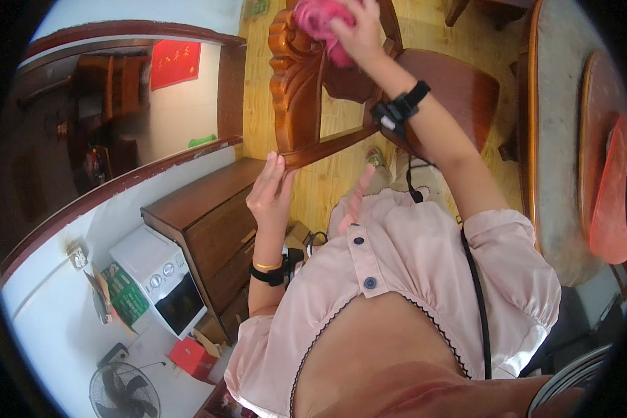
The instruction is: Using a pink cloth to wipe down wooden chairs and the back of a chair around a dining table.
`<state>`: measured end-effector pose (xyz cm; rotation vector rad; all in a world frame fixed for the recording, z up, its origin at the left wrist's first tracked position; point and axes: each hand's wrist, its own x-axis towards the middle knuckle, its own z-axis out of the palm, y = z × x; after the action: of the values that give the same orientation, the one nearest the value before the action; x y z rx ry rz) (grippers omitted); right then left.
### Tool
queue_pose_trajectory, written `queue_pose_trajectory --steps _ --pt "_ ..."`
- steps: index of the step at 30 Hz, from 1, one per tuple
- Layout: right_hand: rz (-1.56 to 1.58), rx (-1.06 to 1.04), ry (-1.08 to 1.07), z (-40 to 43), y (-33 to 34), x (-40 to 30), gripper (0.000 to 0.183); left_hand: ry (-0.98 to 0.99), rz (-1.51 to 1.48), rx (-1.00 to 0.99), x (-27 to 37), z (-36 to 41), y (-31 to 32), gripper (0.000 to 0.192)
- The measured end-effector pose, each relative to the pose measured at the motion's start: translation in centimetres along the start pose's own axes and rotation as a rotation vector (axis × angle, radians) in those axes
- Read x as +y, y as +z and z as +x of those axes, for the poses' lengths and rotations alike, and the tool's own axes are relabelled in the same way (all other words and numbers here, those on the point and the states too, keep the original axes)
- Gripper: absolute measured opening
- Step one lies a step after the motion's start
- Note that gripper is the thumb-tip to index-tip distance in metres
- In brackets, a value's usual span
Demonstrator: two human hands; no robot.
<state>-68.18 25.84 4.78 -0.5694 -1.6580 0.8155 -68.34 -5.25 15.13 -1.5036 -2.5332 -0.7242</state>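
A carved wooden chair (298, 99) stands before me, its backrest towards me and its brown seat (452, 94) beyond to the right. My right hand (358, 34) holds a crumpled pink cloth (321, 21) against the upper part of the backrest. My left hand (270, 183) rests with its fingers against the near corner of the chair back, thumb on the near side. Both wrists wear black straps. The part of the chair back under the cloth is hidden.
A dark wooden cabinet (204, 198) and a white microwave-like appliance (157, 282) stand at left, below a wall opening with a dark red frame (120, 183). A long table with a wooden edge (532, 130) runs along the right. A fan (124, 392) is at lower left.
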Motion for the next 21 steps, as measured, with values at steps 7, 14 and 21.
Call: queue_pose_trajectory --steps 7,14,21 --pt "0.148 -0.162 0.055 -3.5 -0.4 -0.4 0.037 0.007 0.002 0.013 -0.3 -0.2 0.0 0.032" --pt "0.092 -0.069 -0.044 -1.7 -0.2 -4.0 0.048 -0.017 -0.036 0.015 -0.5 -0.5 0.1 0.034" --pt "0.088 -0.064 -0.046 -3.9 0.2 -3.3 0.043 -0.021 -0.023 0.002 0.0 0.1 0.3 0.033"
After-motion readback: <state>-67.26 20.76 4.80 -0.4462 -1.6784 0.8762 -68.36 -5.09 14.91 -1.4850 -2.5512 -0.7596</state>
